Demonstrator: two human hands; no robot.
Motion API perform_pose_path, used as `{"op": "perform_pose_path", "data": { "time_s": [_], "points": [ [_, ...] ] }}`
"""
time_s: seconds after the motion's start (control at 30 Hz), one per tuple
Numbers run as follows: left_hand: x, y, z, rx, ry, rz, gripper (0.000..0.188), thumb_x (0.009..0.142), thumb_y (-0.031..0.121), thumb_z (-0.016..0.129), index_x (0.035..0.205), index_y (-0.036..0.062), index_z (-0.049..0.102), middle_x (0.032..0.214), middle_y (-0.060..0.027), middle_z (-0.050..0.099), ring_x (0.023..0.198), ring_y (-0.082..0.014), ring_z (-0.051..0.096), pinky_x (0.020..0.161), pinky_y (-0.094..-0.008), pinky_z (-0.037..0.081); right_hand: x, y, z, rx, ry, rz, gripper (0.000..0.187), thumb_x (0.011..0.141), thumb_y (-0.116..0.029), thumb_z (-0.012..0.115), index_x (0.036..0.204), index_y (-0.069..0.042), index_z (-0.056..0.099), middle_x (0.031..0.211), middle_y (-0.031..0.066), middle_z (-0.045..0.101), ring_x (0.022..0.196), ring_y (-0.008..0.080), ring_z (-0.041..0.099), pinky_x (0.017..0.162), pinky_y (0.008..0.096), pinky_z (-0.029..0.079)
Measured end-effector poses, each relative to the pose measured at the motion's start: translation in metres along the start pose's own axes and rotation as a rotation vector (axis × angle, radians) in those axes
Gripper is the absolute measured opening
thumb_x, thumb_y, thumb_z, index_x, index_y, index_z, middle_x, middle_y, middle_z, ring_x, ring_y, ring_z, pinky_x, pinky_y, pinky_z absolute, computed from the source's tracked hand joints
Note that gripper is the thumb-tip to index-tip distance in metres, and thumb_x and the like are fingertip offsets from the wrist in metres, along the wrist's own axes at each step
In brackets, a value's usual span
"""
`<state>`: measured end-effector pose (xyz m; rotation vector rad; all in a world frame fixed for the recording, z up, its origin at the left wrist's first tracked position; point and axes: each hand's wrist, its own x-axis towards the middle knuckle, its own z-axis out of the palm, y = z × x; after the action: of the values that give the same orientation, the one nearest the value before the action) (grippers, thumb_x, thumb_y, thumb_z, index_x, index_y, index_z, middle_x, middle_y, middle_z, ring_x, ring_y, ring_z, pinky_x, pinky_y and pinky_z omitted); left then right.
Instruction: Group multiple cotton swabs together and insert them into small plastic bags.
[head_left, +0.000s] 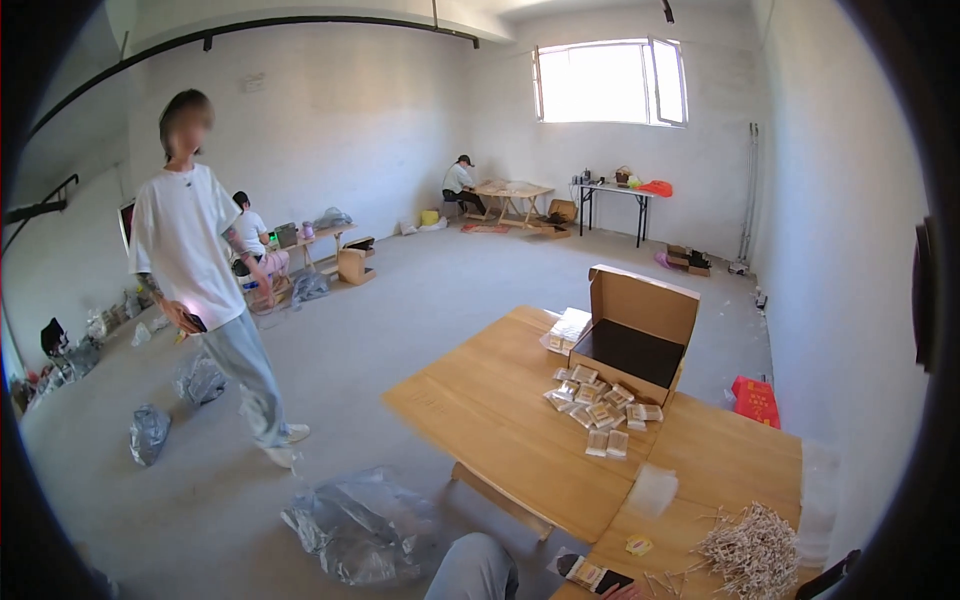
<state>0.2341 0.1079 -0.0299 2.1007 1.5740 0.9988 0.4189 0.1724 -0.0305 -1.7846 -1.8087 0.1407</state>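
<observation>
Only a sliver of a hand, apparently my left hand (622, 592), shows at the bottom edge, beside a black flat item (612, 580); most of its fingers are cut off. Against that item lies a small clear packet of cotton swabs (585, 573) with a pale label. To the right, loose cotton swabs (750, 548) form a heap on the wooden table (500, 400). A small yellow-and-white label (639, 545) and a stack of clear plastic bags (655, 490) lie near the heap. My right hand is out of view.
Several filled swab packets (600, 405) lie before an open cardboard box (635, 345) with a dark inside. A grey plastic bag (365, 525) sits on the floor by my knee (475, 570). A person (190, 250) stands at left; others sit at tables farther back.
</observation>
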Motion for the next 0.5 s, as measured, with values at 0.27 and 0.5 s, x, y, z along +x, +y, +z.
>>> {"op": "perform_pose_path", "data": {
  "time_s": [0.27, 0.5],
  "points": [
    [-0.008, -0.007, 0.011, 0.124, 0.1, 0.045, 0.057, 0.091, 0.022, 0.049, 0.145, 0.0092, 0.034, 0.151, -0.0155, 0.03, 0.144, -0.0362, 0.019, 0.116, -0.0534, 0.014, -0.002, -0.024, -0.027, -0.07, -0.107, 0.042, 0.038, 0.097, -0.029, 0.046, 0.108, 0.005, 0.06, 0.106, 0.029, 0.061, 0.098, 0.0457, 0.056, 0.085, 0.0513, 0.046],
    [-0.009, -0.006, 0.019, 0.156, 0.19, 0.036, 0.052, 0.089, 0.022, 0.053, 0.137, 0.0055, 0.045, 0.144, -0.017, 0.04, 0.14, -0.0375, 0.028, 0.115, -0.0534, 0.02, -0.006, -0.011, -0.017, -0.14, -0.06, -0.049, 0.036, 0.096, -0.027, 0.046, 0.113, 0.002, 0.059, 0.11, 0.0253, 0.061, 0.103, 0.0428, 0.054, 0.09, 0.0494, 0.044]
  ]
}}
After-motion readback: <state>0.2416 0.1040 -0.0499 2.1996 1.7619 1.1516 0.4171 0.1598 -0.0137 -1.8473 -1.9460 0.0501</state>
